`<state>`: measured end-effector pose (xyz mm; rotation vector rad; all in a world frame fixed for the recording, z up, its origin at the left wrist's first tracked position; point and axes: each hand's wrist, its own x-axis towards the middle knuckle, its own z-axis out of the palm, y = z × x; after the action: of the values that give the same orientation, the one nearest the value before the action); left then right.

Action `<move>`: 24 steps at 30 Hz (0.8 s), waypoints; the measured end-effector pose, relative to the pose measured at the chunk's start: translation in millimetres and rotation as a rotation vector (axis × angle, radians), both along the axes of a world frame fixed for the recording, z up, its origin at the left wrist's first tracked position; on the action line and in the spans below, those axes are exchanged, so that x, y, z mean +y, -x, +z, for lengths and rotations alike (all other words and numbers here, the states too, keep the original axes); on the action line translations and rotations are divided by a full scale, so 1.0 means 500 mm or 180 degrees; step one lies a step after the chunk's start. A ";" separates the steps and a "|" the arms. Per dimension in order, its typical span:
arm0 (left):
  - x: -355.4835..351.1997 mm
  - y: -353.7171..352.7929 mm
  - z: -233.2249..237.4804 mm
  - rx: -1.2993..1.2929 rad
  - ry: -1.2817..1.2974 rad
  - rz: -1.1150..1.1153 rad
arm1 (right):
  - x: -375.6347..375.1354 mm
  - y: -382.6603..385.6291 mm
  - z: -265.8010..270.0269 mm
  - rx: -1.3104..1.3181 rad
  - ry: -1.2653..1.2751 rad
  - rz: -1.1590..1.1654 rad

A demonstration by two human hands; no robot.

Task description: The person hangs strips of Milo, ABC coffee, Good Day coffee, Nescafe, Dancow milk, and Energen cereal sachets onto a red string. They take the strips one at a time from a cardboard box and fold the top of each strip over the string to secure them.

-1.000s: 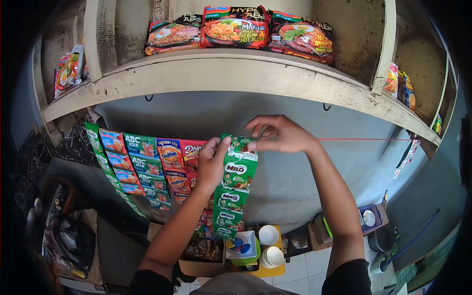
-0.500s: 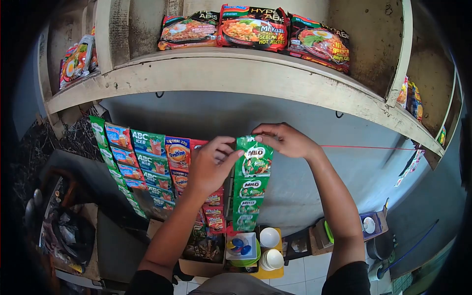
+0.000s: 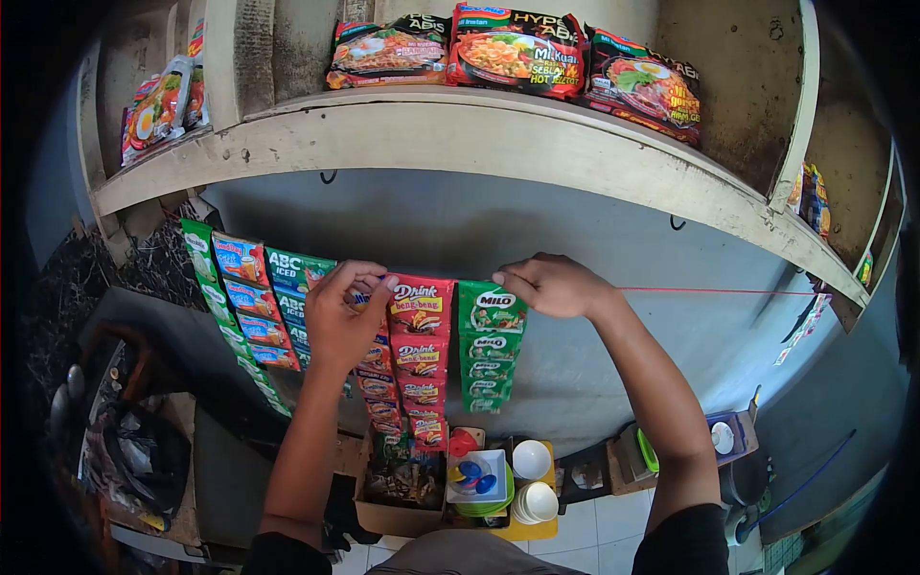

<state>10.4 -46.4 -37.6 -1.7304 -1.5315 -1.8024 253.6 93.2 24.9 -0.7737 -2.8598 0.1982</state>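
A strip of green Milo sachets (image 3: 494, 350) hangs from a red string, its upper right corner pinched by my right hand (image 3: 554, 286). My left hand (image 3: 347, 311) is closed at the top left corner of the red Drink Beng-Beng sachet strip (image 3: 420, 359), thumb and finger together there. Behind that hand, the Ovaltine sachet strip (image 3: 379, 388) is partly covered. Further left hang strips of ABC Iced sachets (image 3: 290, 307), Good Day sachets (image 3: 249, 295) and narrow green sachets (image 3: 205, 278).
Overhead, a wooden shelf (image 3: 460, 134) holds instant noodle packs (image 3: 516, 53). The red string (image 3: 709, 290) runs right along the wall. Below stand a cardboard box (image 3: 398, 517), white bowls (image 3: 532, 460) and a white square container (image 3: 476, 494) with blue-topped items.
My left hand has moved left from the Milo strip to the Beng-Beng strip, uncovering it. My right hand stays at the Milo strip's top right corner, slightly lower. The view has shifted slightly.
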 end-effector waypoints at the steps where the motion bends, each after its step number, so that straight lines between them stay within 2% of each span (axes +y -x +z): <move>1: 0.001 0.004 0.000 0.0002 0.0003 0.0004 | -0.008 -0.001 0.000 0.0025 0.0033 0.0072; 3: 0.007 0.008 0.002 0.0881 -0.0340 0.0352 | -0.011 -0.005 -0.003 0.0064 0.0010 0.0087; 4: 0.007 0.004 0.006 0.0879 -0.0337 0.0343 | -0.007 -0.007 -0.009 0.0241 -0.0054 0.0217; 6: 0.004 -0.007 0.017 0.1433 -0.0305 0.0704 | -0.009 -0.009 -0.018 0.0414 -0.0111 0.0337; 8: 0.018 0.008 0.006 0.1502 -0.0227 0.0581 | -0.018 -0.010 -0.029 0.0557 -0.0679 0.0404; 14: 0.033 0.019 -0.028 0.1660 -0.0075 0.0439 | -0.068 -0.005 -0.033 0.0680 -0.0914 -0.0254; 21: 0.006 0.013 -0.047 0.1835 -0.0103 0.0454 | -0.094 0.010 -0.078 0.1122 -0.0965 -0.0493; 23: -0.022 0.015 -0.072 0.1767 -0.0078 0.0283 | -0.131 0.025 -0.095 0.1913 -0.1828 -0.0455; 24: -0.038 0.018 -0.092 0.1704 -0.0064 0.0135 | -0.144 0.025 -0.116 0.1904 -0.1813 -0.0477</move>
<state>1.7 -65.3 -83.4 -1.9415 -1.3000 -1.1862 241.1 21.1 -33.2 -0.6570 -2.1190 -0.3375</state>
